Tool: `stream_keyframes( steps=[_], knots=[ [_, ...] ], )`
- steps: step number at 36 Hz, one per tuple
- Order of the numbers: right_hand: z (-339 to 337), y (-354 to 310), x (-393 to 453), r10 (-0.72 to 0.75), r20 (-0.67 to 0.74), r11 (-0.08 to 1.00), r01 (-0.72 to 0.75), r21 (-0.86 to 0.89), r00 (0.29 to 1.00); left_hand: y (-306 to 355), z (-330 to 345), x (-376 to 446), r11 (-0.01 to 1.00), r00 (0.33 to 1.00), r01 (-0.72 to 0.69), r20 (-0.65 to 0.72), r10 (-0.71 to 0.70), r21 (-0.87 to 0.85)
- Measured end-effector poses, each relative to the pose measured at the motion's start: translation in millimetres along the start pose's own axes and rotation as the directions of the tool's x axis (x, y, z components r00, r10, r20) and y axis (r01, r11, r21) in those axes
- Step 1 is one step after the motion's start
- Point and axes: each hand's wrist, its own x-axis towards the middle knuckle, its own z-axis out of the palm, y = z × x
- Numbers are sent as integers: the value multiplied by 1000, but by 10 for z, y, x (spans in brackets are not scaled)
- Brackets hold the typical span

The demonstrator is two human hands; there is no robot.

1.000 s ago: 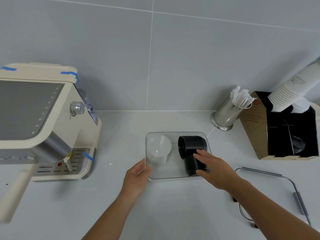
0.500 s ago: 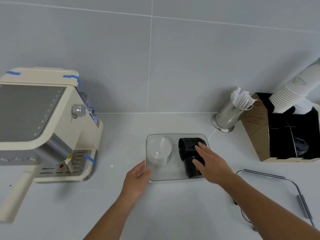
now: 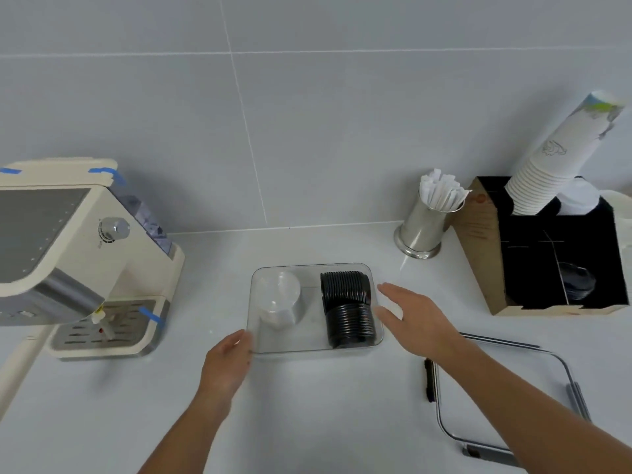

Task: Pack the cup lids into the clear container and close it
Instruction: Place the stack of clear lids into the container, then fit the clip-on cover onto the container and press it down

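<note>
The clear container [image 3: 309,348] stands open on the white counter in the middle. Inside it, on the right, lie two stacks of black cup lids [image 3: 347,307] on their sides. A stack of clear lids [image 3: 278,302] lies in its left half. My left hand [image 3: 227,362] rests against the container's front left corner. To the right of the container my right hand [image 3: 415,319] hovers with fingers spread, holding nothing. The container's clear lid [image 3: 506,398] with grey clasps lies flat on the counter at the lower right, partly under my right forearm.
A cream espresso machine [image 3: 78,254] fills the left side. At the back right stand a steel cup of wrapped straws [image 3: 425,220] and a cardboard organiser [image 3: 533,254] holding a tilted stack of paper cups [image 3: 561,152]. A tiled wall lies behind.
My right hand has let go of the black lids and moved right, out of the container. My left hand has stayed at the front left corner.
</note>
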Motion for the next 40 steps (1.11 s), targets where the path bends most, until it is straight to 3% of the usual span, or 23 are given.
stream_keyframes(
  steps=[5,9,19,30,35,40],
  knots=[
    [-340,462,-304,91,-49,987,-83,141,995,-233,102,-300,994,988,54,-137,-67,-93],
    [-532,907,-497,205,-93,956,-179,230,974,-447,310,-597,988,983,90,-151,-109,-127],
    [-862,1932,-916,370,-140,888,-306,343,918,-488,1416,-1092,994,993,103,56,-101,-30],
    [-987,2790,-1331,546,-73,759,-457,464,834,-327,2306,-1251,988,981,56,176,-82,146],
    [-871,3044,-1416,609,7,665,-515,541,793,-347,2533,-1223,979,971,23,230,-70,202],
    [-743,3172,-1406,602,161,497,-525,691,782,-378,2683,-1134,962,937,20,330,-113,273]
  ],
)
